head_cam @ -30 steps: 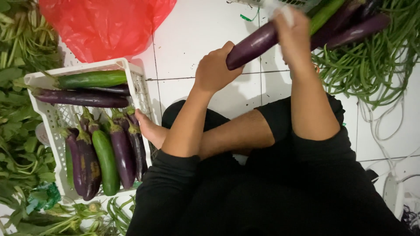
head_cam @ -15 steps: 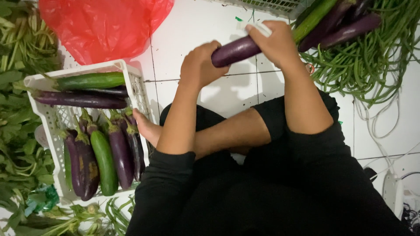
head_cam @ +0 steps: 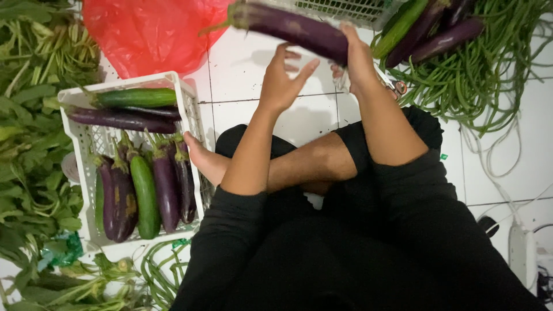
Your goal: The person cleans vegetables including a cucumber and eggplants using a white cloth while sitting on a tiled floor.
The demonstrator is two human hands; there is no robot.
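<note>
Knees crossed nearest; beyond them, the left hand (head_cam: pixel 285 78) hangs spread, holding nothing. Farther, the right hand (head_cam: pixel 354 57) alone clasps one end of a long eggplant (head_cam: pixel 294 27) held in the air; so lopsided a hold may let it tip and drop onto the tiled floor (head_cam: pixel 242 69).

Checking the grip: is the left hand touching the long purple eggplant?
Apart. The head view shows white floor between the open left hand and the eggplant, which the right hand holds.
</note>
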